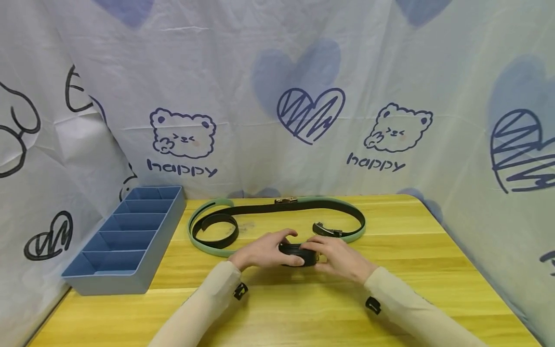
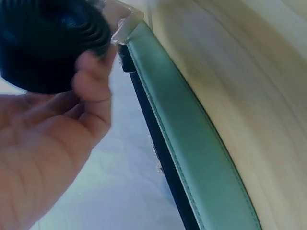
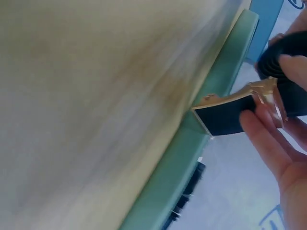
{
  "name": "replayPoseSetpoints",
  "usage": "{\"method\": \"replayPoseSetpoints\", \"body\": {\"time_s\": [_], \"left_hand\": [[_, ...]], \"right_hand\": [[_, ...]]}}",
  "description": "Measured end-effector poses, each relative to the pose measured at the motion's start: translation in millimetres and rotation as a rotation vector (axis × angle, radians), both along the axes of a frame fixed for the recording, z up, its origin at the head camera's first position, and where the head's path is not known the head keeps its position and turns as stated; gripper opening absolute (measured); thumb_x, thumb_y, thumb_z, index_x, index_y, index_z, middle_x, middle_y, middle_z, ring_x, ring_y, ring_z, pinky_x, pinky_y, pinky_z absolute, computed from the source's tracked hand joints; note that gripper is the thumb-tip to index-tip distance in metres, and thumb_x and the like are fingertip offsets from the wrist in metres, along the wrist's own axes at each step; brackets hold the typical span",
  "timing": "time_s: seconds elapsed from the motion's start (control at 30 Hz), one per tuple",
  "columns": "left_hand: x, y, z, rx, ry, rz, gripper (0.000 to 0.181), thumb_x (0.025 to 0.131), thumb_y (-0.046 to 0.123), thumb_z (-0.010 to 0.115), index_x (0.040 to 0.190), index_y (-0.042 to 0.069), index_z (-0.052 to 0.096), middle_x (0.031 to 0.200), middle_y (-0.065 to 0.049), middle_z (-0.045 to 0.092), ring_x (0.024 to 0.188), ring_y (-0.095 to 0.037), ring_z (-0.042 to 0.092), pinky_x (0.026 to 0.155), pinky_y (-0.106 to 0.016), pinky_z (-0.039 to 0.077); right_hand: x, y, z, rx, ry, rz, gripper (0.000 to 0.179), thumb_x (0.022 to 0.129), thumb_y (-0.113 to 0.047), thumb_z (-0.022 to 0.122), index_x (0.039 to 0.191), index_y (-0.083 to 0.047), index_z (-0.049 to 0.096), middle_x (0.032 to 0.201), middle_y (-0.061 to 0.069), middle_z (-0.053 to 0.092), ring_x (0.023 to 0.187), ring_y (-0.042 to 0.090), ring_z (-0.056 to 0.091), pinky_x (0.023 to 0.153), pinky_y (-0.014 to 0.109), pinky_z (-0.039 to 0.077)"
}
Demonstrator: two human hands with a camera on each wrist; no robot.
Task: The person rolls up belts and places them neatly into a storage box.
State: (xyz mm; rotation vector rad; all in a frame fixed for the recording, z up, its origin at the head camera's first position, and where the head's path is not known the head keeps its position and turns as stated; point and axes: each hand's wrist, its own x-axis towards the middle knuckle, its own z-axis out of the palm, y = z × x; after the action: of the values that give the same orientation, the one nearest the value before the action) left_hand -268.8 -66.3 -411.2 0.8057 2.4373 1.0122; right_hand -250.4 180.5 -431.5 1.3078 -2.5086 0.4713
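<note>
A black belt (image 1: 303, 258), rolled into a tight coil, is between both hands near the middle of the table. My left hand (image 1: 264, 251) grips the coil from the left, with its thumb along the near side. From the right, my right hand (image 1: 340, 258) holds the same roll at its buckle end. The right wrist view shows the gold-edged buckle (image 3: 230, 109) sticking out beside the right fingers. In the left wrist view the coil's ringed layers (image 2: 72, 24) face up above the curled fingers. Behind the hands lies a loosely looped green belt (image 1: 357, 235).
Inside the green belt's loop runs another black belt (image 1: 256, 209), its left end curled and its buckle (image 1: 325, 230) at the right. A blue divided tray (image 1: 160, 255) stands at the table's left. Patterned white cloth (image 1: 243, 96) hangs behind the wooden table (image 1: 412, 279).
</note>
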Motion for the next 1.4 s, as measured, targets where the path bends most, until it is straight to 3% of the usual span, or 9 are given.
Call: {"method": "replayPoseSetpoints", "body": {"time_s": [0.2,0.43,0.53,0.73,0.93,1.03,1.23,1.4], "left_hand": [[-1.6,2.0,0.8,0.109,0.082,0.132,0.074,0.082,0.067,0.064,0.139,0.021,0.052,0.115,-0.003,0.064,0.092,-0.015,0.061,0.08,-0.034,0.05],[-3.4,3.1,-0.1,0.219,0.083,0.213,0.068,0.086,0.07,0.056,0.14,0.029,0.05,0.13,-0.005,0.059,0.105,-0.019,0.061,0.088,-0.04,0.05],[-5.1,1.4,-1.2,0.266,0.051,0.194,0.067,0.088,0.067,0.056,0.143,0.03,0.046,0.14,-0.01,0.051,0.118,-0.025,0.057,0.095,-0.046,0.048],[-8.8,-5.7,-3.0,0.408,-0.119,0.098,0.065,0.094,0.057,0.054,0.149,0.025,0.039,0.149,-0.014,0.042,0.125,-0.031,0.053,0.102,-0.052,0.044],[-9.8,-14.7,-0.9,0.393,-0.192,0.066,0.069,0.094,0.061,0.05,0.15,0.024,0.036,0.151,-0.011,0.039,0.133,-0.031,0.045,0.108,-0.056,0.036],[-10.9,-16.1,-1.3,0.421,-0.232,0.054,0.07,0.095,0.06,0.049,0.15,0.018,0.037,0.15,-0.014,0.04,0.133,-0.032,0.046,0.107,-0.055,0.038],[-12.0,-13.1,-3.5,0.511,-0.25,0.067,0.067,0.096,0.052,0.053,0.143,0.006,0.042,0.138,-0.019,0.048,0.12,-0.029,0.057,0.101,-0.049,0.047],[-10.9,-11.1,-4.4,0.545,-0.218,0.087,0.051,0.095,0.045,0.059,0.128,0.006,0.056,0.128,-0.016,0.055,0.11,-0.022,0.059,0.1,-0.052,0.047]], "right_hand": [[-4.5,-3.2,-6.4,-0.174,0.016,-0.046,0.045,0.082,-0.021,0.08,0.123,-0.013,0.064,0.116,0.003,0.067,0.1,0.016,0.067,0.084,0.035,0.056],[-8.1,-12.6,-9.9,-0.278,0.05,-0.082,0.043,0.086,-0.017,0.077,0.124,-0.015,0.057,0.117,0.001,0.063,0.1,0.014,0.066,0.081,0.034,0.057],[-8.4,-15.4,-9.6,-0.298,0.046,-0.084,0.045,0.086,-0.015,0.077,0.125,-0.014,0.055,0.119,0.002,0.061,0.104,0.016,0.065,0.082,0.035,0.057],[-7.8,-22.0,-10.3,-0.355,0.023,-0.031,0.046,0.085,-0.01,0.076,0.125,-0.011,0.054,0.12,0.004,0.061,0.105,0.02,0.064,0.083,0.036,0.056],[-8.3,-27.9,-10.5,-0.403,-0.001,-0.027,0.046,0.085,-0.009,0.076,0.125,-0.012,0.054,0.12,0.004,0.062,0.106,0.02,0.064,0.083,0.035,0.056],[-9.2,-30.5,-10.4,-0.426,-0.015,-0.035,0.046,0.085,-0.007,0.076,0.125,-0.013,0.055,0.121,0.005,0.062,0.109,0.021,0.064,0.083,0.035,0.056],[-9.5,-36.0,-9.9,-0.462,-0.095,-0.048,0.045,0.086,-0.002,0.074,0.126,-0.009,0.053,0.121,0.009,0.061,0.11,0.026,0.063,0.079,0.031,0.058],[-9.9,-37.6,-8.5,-0.46,-0.172,-0.072,0.049,0.081,0.002,0.077,0.123,-0.01,0.055,0.123,0.01,0.061,0.114,0.028,0.062,0.079,0.029,0.057]]}}
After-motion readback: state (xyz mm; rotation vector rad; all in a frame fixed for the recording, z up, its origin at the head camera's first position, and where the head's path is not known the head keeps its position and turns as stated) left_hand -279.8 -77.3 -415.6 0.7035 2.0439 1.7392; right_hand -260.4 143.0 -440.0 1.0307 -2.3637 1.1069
